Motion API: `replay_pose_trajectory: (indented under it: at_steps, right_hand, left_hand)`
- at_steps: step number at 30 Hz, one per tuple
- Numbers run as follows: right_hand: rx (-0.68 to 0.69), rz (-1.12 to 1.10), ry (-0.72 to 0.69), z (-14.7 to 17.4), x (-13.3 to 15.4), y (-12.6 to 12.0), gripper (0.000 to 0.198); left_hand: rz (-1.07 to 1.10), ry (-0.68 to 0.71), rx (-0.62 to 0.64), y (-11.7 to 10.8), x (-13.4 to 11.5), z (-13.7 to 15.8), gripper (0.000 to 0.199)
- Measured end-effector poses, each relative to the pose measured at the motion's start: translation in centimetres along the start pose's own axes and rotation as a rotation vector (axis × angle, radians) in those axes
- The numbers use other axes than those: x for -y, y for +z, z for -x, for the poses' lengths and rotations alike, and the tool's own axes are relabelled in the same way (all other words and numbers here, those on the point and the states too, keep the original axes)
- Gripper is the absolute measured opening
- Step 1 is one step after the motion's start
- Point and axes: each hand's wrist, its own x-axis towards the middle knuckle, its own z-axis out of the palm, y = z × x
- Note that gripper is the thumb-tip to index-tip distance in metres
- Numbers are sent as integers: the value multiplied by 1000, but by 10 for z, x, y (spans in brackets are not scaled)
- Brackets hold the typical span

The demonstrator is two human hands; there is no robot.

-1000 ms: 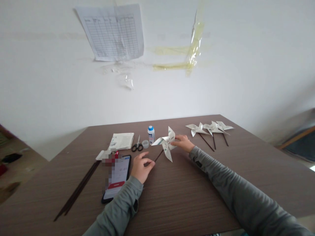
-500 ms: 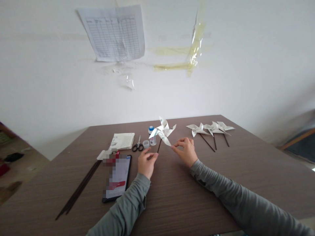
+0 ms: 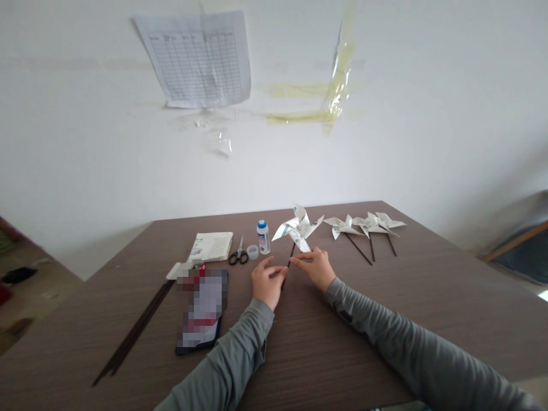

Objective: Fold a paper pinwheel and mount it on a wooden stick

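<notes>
A paper pinwheel (image 3: 298,229), folded from printed white paper, stands on a thin dark stick just above the table. My left hand (image 3: 268,283) pinches the lower part of that stick between thumb and fingers, and the stick's end shows below the grip. Higher up, just under the paper blades, the fingertips of my right hand (image 3: 315,269) close on the same stick. A white bottle with a blue cap (image 3: 263,237) stands upright behind my left hand. Beside it are a small clear lid (image 3: 253,252) and black-handled scissors (image 3: 238,254).
Several dark sticks (image 3: 137,334) lie at the left, near a phone (image 3: 203,311) with a blurred screen. Behind them is a stack of paper squares (image 3: 213,246). Three finished-looking pinwheels (image 3: 342,226) lie at the back right. The wall (image 3: 171,165) rises behind the table.
The pinwheel and my left hand have shifted right, uncovering the bottle. My right hand has gone from a blade tip to the stick, nearer my left hand.
</notes>
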Motion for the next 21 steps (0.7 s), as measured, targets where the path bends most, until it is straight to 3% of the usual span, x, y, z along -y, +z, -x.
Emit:
replay_pose_trajectory:
  at_steps: [8, 21]
  right_hand:
    - [4, 64, -12, -8, -7, -2, 16]
    - [53, 306, -17, -33, -32, -43, 12]
  left_hand:
    - [-136, 61, 66, -5, -4, 0, 7]
    - [-363, 211, 281, -25, -5, 14, 24]
